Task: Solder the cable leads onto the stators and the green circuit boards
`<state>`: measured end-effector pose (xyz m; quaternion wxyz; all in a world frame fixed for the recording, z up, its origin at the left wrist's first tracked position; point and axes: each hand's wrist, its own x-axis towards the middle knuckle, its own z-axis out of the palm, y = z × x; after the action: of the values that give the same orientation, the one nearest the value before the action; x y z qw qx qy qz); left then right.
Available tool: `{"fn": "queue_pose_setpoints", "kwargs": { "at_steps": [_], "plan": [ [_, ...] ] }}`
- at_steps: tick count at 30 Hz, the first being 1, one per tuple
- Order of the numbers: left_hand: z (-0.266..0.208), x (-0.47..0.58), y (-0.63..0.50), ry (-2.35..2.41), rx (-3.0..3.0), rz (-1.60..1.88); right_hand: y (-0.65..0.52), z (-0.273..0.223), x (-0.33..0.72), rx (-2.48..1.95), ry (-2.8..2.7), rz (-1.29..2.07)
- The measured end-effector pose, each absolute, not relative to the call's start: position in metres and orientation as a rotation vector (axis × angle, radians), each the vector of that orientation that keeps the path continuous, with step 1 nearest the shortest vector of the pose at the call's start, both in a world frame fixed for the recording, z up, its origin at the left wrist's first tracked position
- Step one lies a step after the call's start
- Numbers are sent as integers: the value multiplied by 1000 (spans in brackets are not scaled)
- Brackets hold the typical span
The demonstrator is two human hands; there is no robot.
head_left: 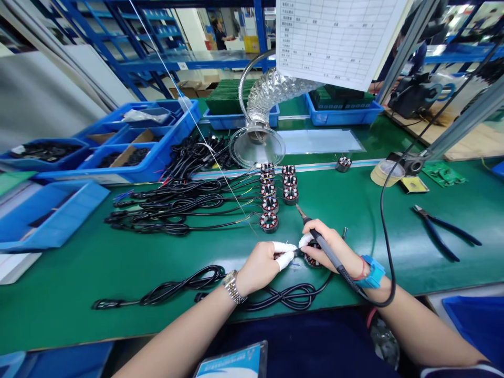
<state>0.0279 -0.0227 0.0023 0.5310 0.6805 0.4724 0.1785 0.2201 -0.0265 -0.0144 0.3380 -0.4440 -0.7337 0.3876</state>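
My right hand (334,244) is closed around a soldering iron (323,242), its tip pointing up and left toward the stators. White finger covers are on both hands. My left hand (262,265) is pinched, with a small dark piece just showing at its fingertips; I cannot make out what it is. The fingertips of both hands nearly meet beside a round wound stator (314,257), partly hidden by my right hand. A coiled black cable (297,298) lies below my hands, and another coiled cable (183,283) lies left of my left wrist.
Several stators (269,221) wired to black cables (173,207) stand in rows ahead. A fume funnel (258,147) hangs behind them. Cutting pliers (443,228) lie at right, near a solder spool (388,172). Blue bins (55,215) stand at left. The iron's cord (384,226) loops past my right wrist.
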Motion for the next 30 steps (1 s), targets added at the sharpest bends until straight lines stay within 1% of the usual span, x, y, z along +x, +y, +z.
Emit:
{"fn": "queue_pose_setpoints", "kwargs": {
  "at_steps": [4,8,10,15,19,22,25,30],
  "plan": [
    [-5,28,-25,1143,1701,485,-33,-15,213,-1244,-1915,889],
    [-10,30,-31,1161,1878,548,-41,-19,195,-1276,-1911,585],
    [-8,28,-32,1128,1944,529,-43,-19,190,-1266,-1908,487],
    [1,9,-28,978,2007,455,-52,-10,204,-1194,-1952,500],
    [3,3,-27,881,2197,489,-70,-11,218,-1126,-2092,430],
    [2,7,-29,882,2232,527,-77,-20,219,-1115,-2150,380],
    [-3,14,-32,889,2221,514,-76,-28,219,-1122,-2075,371],
    [-11,22,-37,1055,2228,467,-73,-33,221,-1148,-2045,377]
  ]
}}
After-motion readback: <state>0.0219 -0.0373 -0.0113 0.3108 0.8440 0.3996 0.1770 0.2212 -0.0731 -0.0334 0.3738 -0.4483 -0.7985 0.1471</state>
